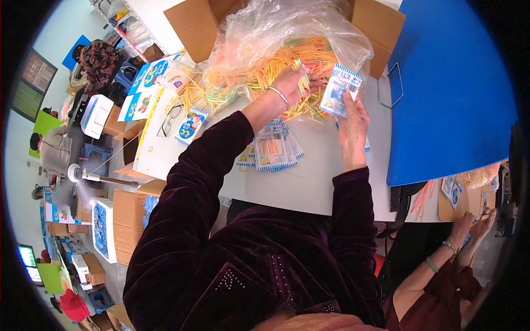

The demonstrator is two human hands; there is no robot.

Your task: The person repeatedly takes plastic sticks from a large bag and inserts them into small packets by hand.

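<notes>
My left hand is closed around a few thin pastel sticks, just over a loose heap of similar yellow, orange and green sticks. To its right, my right hand grips a blue-and-white printed packet between thumb and fingers. The heap spills out of a clear plastic bag in an open cardboard box. Below my hands, several flat packets lie stacked on the white table, with sticks visible through the top one.
Eyeglasses and a printed packet lie at the left of the table. A blue panel stands at the right. A co-worker's hands are at the lower right. Boxes, a fan and other people are at the left.
</notes>
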